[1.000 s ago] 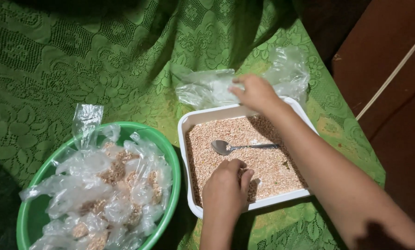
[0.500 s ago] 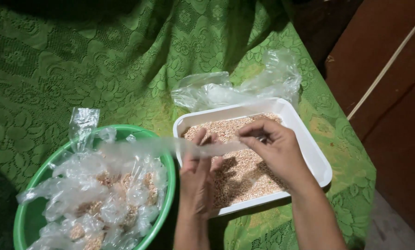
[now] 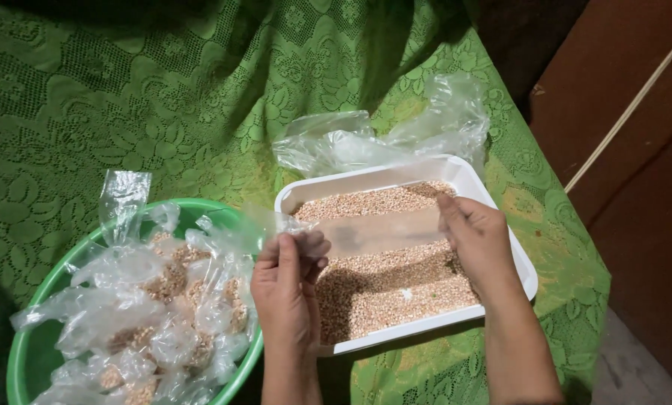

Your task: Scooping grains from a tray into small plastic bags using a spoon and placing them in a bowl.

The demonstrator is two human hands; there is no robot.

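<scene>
View: head camera, looking down at a table draped in green lace cloth (image 3: 163,112).

Left hand: the left hand (image 3: 287,289) is raised over the near-left corner of the tray, thumb and fingers pinched on one end of a clear plastic bag (image 3: 373,231).

Right hand: the right hand (image 3: 480,238) is closed on the other end of the same bag, above the tray's right side. The two hands are apart, with the bag stretched flat and level between them.

What has changed: a second ago the right hand was reaching to the loose plastic behind the tray and the left rested in the grain, with a spoon lying there. Now both hands share one bag and no spoon shows. I judge that a fresh empty bag has been picked up and is being pulled straight.

Tray: a white rectangular tray (image 3: 493,201) with rounded corners, smooth-walled, holding a shallow bed of small tan grains (image 3: 396,289), fine and pebbly.

Bowl: a round green plastic bowl (image 3: 28,360) at the left, heaped with small filled bags (image 3: 148,300), crinkled clear film bulging with the same grain.

Spare plastic: crumpled empty bags (image 3: 366,142), glossy and limp, lie just behind the tray.

Far right: dark reddish-brown boards (image 3: 636,165).
</scene>
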